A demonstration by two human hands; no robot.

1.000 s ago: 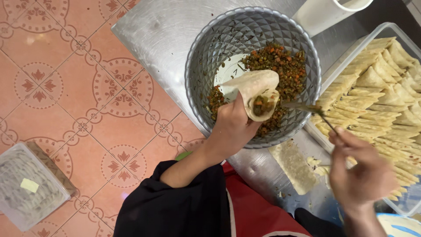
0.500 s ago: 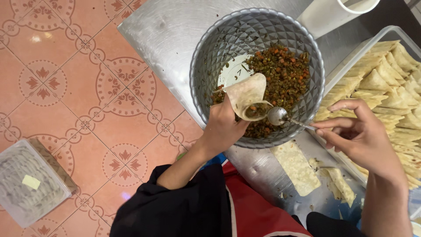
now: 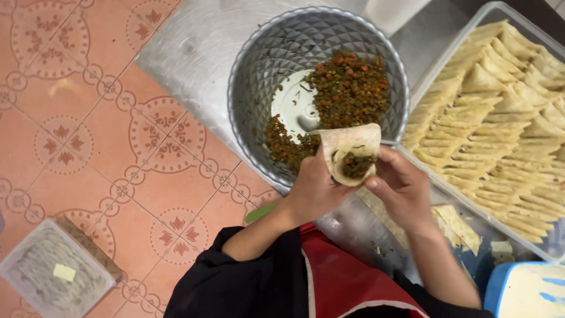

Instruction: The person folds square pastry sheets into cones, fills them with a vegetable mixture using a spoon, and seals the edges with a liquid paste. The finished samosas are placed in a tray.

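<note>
My left hand (image 3: 315, 188) holds a pale pastry cone (image 3: 352, 152) filled with dark minced filling, just over the near rim of a faceted metal bowl (image 3: 259, 88). My right hand (image 3: 400, 185) touches the cone's right edge with its fingertips. The bowl holds a heap of brown-orange vegetable filling (image 3: 347, 88), and a spoon (image 3: 306, 123) lies in it, partly hidden behind the cone. Both hands are close together below the bowl.
A clear plastic tray (image 3: 500, 12) on the right holds several rows of folded triangular pastries (image 3: 506, 118). Loose pastry strips (image 3: 453, 227) lie on the steel table (image 3: 194, 41). A lidded container (image 3: 56, 277) sits on the tiled floor at lower left. A blue tub (image 3: 529, 291) is at lower right.
My right hand has put the spoon down in the bowl and moved left onto the cone. The view has shifted closer, and the cone is lower, at the bowl's near rim.
</note>
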